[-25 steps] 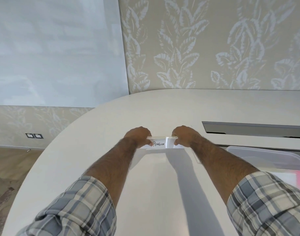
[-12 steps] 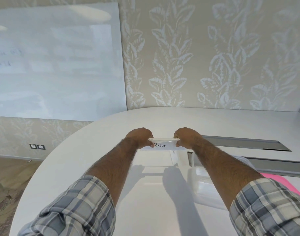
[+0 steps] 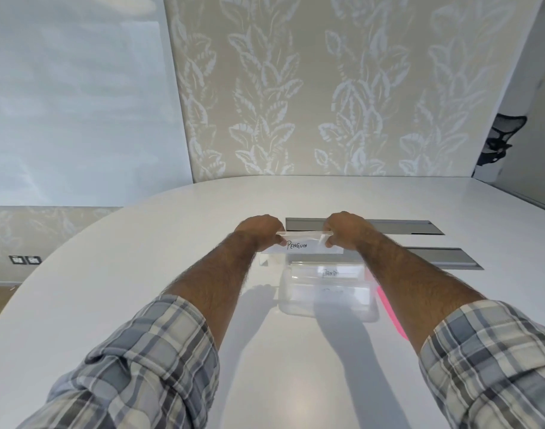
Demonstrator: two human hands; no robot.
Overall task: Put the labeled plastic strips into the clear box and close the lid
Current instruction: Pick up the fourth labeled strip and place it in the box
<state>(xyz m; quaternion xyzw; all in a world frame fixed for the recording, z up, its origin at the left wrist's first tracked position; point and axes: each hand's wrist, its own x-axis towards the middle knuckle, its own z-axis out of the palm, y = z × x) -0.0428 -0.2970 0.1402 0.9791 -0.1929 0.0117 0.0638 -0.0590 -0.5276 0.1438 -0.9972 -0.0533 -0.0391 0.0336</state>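
A clear plastic strip labeled "PENGUIN" (image 3: 302, 244) is held level in the air by both ends. My left hand (image 3: 260, 229) pinches its left end and my right hand (image 3: 345, 227) pinches its right end. Just below and nearer to me the clear box (image 3: 327, 308) stands on the white table (image 3: 141, 289), with no lid on it. Inside the box lie other labeled strips (image 3: 328, 272), their writing blurred. The held strip hovers over the box's far edge.
A pink lid or sheet (image 3: 390, 314) lies at the box's right side, partly under my right forearm. Two grey cable slots (image 3: 420, 227) (image 3: 444, 258) are set into the table beyond. A wall and a whiteboard stand behind the table.
The view has swung right and both hands have carried the PENGUIN strip rightward, from bare table to above the clear box's far edge. The box's inside has come into view.
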